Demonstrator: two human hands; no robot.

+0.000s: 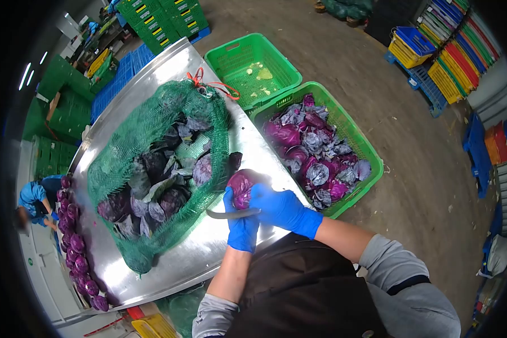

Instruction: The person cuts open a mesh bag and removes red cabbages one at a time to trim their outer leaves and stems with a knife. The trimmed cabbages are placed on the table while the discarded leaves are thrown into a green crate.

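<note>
A round red cabbage [240, 187] is held just above the near edge of the metal table [257, 152]. My left hand [241, 228], in a blue glove, is closed around its near side. A dark curved knife [231, 214] crosses in front of the left palm, its handle end in my gloved right hand [284, 209]. The right fingers also press against the cabbage's side. Beyond the hands lies an opened green mesh sack [118, 158] with several dark-leaved red cabbages [173, 201] in it. Red string [197, 78] ties its far end.
Right of the table, a green crate [372, 152] holds purple leaves and trimmings [315, 146]. Behind it another green crate [287, 76] has a few scraps inside. Trimmed cabbages [76, 242] line the table's left edge. A person in blue [34, 194] bends beyond it.
</note>
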